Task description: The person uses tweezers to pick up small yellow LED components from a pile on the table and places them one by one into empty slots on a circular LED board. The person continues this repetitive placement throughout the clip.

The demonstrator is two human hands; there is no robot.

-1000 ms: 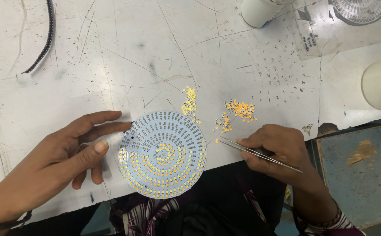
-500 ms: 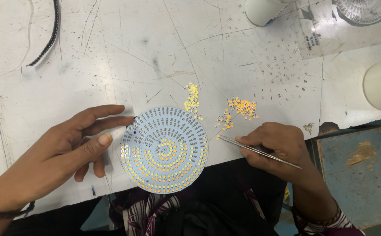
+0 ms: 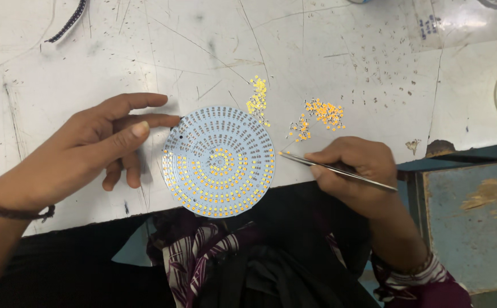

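White worktop: scratched and scuffed table (image 3: pixel 328 34); it carries everything in play
Round board: pale blue circular circuit board (image 3: pixel 219 161) lies flat at the table's near edge, its lower rim hanging just over the lap; rings of small yellow parts fill the centre and the lower arc
Left hand: left hand (image 3: pixel 83 154) rests flat on the table just left of the board; fingers spread and loose, gripping nothing; the fingertips meet the board's left rim
Right hand: right hand (image 3: pixel 354 168) sits just right of the board; fingers pinched round thin metal tweezers (image 3: pixel 340 169)
Tweezer tip: it hovers at the board's right rim with a tiny yellow part at the point
Loose parts: yellow pile (image 3: pixel 258 100) just above the board; orange pile (image 3: pixel 324 112) above the right hand
Wrist: dark band (image 3: pixel 9 208) on the left
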